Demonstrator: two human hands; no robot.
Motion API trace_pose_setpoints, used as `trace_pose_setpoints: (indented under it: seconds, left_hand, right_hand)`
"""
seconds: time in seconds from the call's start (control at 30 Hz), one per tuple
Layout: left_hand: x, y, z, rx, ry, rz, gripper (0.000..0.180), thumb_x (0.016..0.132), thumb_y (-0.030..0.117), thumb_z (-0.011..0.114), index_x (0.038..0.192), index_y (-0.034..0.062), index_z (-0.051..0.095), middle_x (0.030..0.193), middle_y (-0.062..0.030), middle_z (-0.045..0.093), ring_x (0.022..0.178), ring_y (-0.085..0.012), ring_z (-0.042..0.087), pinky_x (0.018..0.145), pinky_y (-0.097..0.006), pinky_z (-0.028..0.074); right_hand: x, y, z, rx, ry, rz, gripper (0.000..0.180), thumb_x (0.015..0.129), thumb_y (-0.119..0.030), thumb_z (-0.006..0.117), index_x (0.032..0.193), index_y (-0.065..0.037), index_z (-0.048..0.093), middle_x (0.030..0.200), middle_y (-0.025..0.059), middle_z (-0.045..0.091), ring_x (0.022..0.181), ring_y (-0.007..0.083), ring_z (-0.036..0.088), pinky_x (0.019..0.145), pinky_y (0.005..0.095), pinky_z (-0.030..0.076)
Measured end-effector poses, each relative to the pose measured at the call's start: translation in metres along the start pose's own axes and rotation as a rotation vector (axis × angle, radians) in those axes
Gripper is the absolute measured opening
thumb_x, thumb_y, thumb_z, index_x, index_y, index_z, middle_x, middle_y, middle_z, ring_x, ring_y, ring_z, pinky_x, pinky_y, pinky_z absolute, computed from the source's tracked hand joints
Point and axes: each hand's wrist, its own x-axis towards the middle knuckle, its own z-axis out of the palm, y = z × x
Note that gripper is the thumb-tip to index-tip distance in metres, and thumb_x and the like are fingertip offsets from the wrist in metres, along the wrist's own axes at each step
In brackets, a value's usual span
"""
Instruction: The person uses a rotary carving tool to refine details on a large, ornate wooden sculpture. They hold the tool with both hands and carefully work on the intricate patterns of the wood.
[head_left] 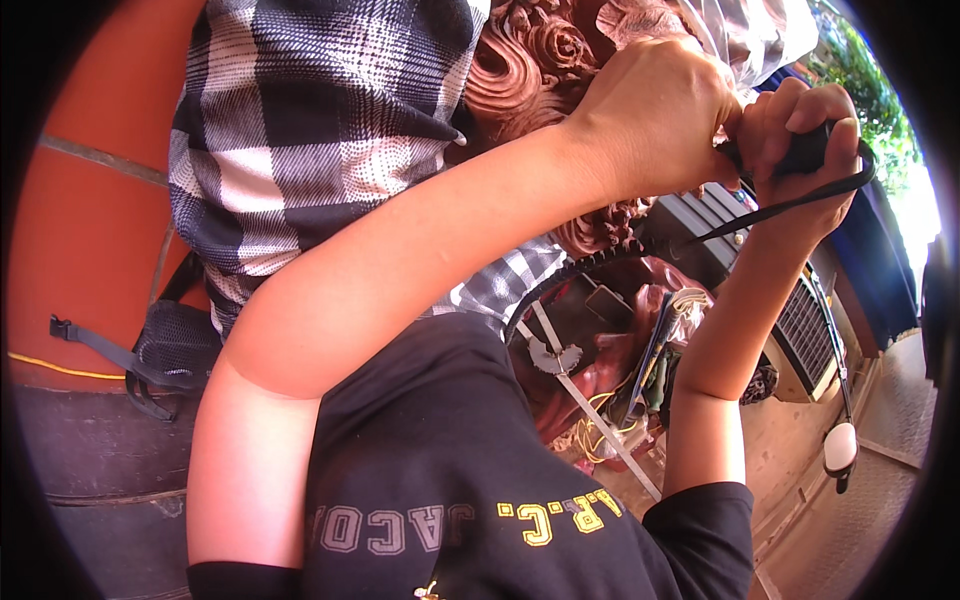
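Both my arms reach up toward a carved reddish-brown wooden piece (530, 60) with scrolls and flower shapes. My right hand (800, 130) is wrapped around the handle of a black hand tool (810, 150), and a black cable (760, 215) hangs from it in a loop. My left hand (660, 110) is closed in a fist right beside it, at the tool's front end, against the carving. The tool's tip is hidden between the hands. My black shirt (450, 480) fills the lower middle.
A person in a black-and-white plaid shirt (300, 120) stands close at the upper left, before an orange-red wall (90, 220). A black strapped bag (170, 345) hangs at the left. A grey grilled machine (800, 320) and a bundle of wires and tools (630, 400) lie below my forearms.
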Motion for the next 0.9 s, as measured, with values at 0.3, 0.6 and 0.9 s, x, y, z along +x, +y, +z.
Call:
trace_pose_setpoints:
  seconds: [0.3, 0.6, 0.9]
  left_hand:
    - [0.0, -0.001, -0.004, -0.049, -0.054, -0.064, 0.026, 0.06, 0.034, 0.088, 0.078, 0.0173, 0.08, 0.076, -0.0065, 0.071, 0.085, -0.0262, 0.07, 0.082, -0.038, 0.056]
    - [-0.002, -0.006, -0.005, -0.097, -0.003, 0.022, 0.021, 0.057, 0.031, 0.087, 0.071, 0.019, 0.079, 0.074, -0.0062, 0.07, 0.081, -0.0255, 0.069, 0.078, -0.038, 0.056]
    - [0.001, -0.011, -0.007, -0.133, -0.068, -0.037, 0.025, 0.056, 0.031, 0.086, 0.066, 0.0111, 0.074, 0.072, -0.0091, 0.07, 0.077, -0.0287, 0.069, 0.074, -0.04, 0.055]
  right_hand:
    - [0.001, 0.004, 0.003, -0.098, 0.038, -0.014, 0.044, 0.103, -0.047, 0.045, 0.091, -0.005, 0.051, 0.066, 0.006, 0.047, 0.049, 0.0126, 0.038, 0.044, 0.0274, 0.029]
    - [0.004, 0.002, 0.012, -0.176, 0.05, 0.035, 0.045, 0.103, -0.046, 0.045, 0.09, -0.004, 0.05, 0.063, 0.0076, 0.047, 0.048, 0.013, 0.039, 0.044, 0.0269, 0.029]
    - [0.01, 0.003, 0.02, -0.231, -0.04, -0.003, 0.042, 0.104, -0.042, 0.045, 0.091, -0.002, 0.051, 0.061, 0.0087, 0.048, 0.048, 0.0125, 0.038, 0.047, 0.027, 0.029]
